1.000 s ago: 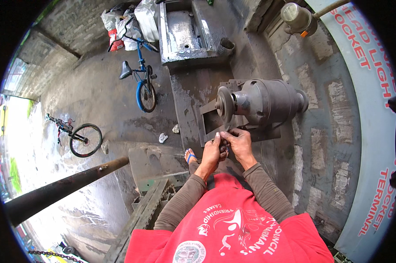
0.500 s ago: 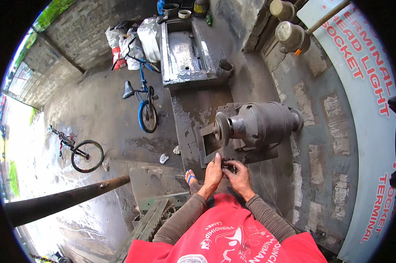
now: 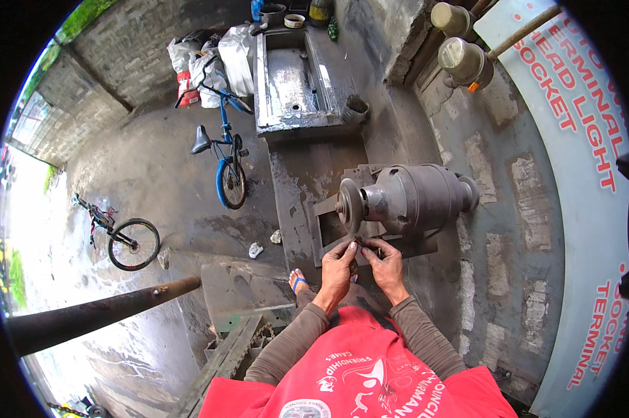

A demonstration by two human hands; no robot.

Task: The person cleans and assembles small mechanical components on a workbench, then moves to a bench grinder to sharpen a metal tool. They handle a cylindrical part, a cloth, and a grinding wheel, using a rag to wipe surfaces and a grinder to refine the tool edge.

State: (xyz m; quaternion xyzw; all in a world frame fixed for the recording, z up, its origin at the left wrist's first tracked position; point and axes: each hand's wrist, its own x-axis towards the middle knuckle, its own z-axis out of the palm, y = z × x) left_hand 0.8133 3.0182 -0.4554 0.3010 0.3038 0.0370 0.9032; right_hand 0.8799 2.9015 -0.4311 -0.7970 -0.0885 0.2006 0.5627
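Observation:
My left hand (image 3: 336,273) and my right hand (image 3: 385,268) are close together in front of a dusty grey bench grinder (image 3: 420,198). Thumbs and fingertips of both are pinched on a small dark piece (image 3: 359,241), too small and too covered to name. It sits just below the grinding wheel (image 3: 350,206) at the motor's left end; I cannot tell whether the two touch. The wheel overhangs a rectangular opening in the metal base (image 3: 319,230). Both hands are closed, with their palms largely hidden.
A concrete basin (image 3: 262,83) stands beyond the grinder. To the left are a blue bicycle (image 3: 224,150), a black bicycle (image 3: 134,244) and a dark pole (image 3: 105,313). White sacks (image 3: 236,61) lean by the basin. A block wall (image 3: 495,258) and a lettered sign (image 3: 572,209) flank the right.
Both hands have moved slightly up toward the wheel. Their fingertips have come together on the small piece, and my right hand's fingers now point more forward.

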